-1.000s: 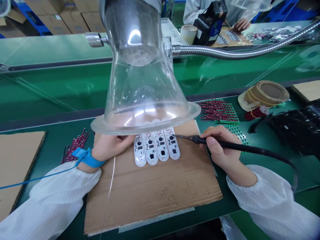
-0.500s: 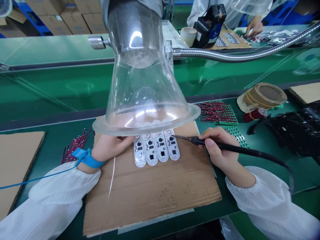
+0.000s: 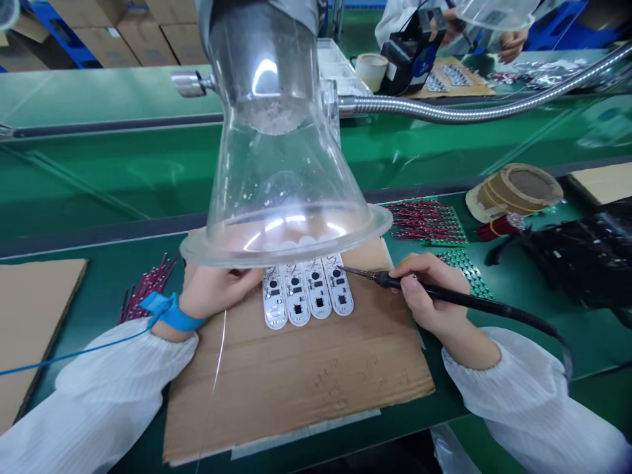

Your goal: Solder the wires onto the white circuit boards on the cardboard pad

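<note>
A slip of the right hand (image 3: 437, 296), gripping the soldering iron (image 3: 486, 303), could scorch the white boards (image 3: 318, 291) on the cardboard (image 3: 291, 375); the hood (image 3: 284, 174) obscures whether the left hand (image 3: 213, 289) grips anything.

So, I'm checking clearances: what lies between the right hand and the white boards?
The front of the soldering iron, with cardboard beneath it, in the head view.
</note>
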### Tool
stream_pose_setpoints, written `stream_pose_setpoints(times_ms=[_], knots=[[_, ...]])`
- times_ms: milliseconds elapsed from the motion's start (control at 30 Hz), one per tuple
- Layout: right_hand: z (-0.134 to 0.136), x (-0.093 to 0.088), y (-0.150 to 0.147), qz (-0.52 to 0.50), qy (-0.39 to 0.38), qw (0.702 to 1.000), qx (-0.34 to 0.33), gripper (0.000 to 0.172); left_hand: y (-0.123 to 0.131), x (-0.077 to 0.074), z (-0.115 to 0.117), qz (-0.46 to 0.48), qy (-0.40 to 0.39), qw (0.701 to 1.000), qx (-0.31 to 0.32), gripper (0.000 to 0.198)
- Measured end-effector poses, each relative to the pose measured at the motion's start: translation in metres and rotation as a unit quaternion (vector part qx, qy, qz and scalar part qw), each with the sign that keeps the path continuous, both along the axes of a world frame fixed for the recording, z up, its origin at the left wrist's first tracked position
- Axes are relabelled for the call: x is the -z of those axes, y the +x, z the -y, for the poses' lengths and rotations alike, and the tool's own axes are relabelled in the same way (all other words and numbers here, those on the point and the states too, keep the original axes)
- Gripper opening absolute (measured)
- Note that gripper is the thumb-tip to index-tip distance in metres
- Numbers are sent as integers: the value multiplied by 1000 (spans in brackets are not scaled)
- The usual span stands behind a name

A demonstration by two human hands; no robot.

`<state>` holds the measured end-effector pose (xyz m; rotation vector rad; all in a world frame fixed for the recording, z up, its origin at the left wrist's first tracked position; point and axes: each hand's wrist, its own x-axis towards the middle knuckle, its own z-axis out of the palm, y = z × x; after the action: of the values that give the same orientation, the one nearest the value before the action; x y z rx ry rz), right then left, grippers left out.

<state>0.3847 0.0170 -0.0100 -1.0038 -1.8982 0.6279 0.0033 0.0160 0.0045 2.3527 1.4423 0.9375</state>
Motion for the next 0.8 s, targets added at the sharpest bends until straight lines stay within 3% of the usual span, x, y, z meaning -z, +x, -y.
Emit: stream_pose_setpoints(times_ms=[200,533,800], knots=[[-1,-1,-1,10,6,1000,-2,9,6,0,1,-5,35,998,44,21],[2,5,1,-82,-28,996,39,21,-1,3,0,14,37,999,18,19],[1,1,-4,-18,-31,999,0,16,6,-4,0,19,32,999,28,24]])
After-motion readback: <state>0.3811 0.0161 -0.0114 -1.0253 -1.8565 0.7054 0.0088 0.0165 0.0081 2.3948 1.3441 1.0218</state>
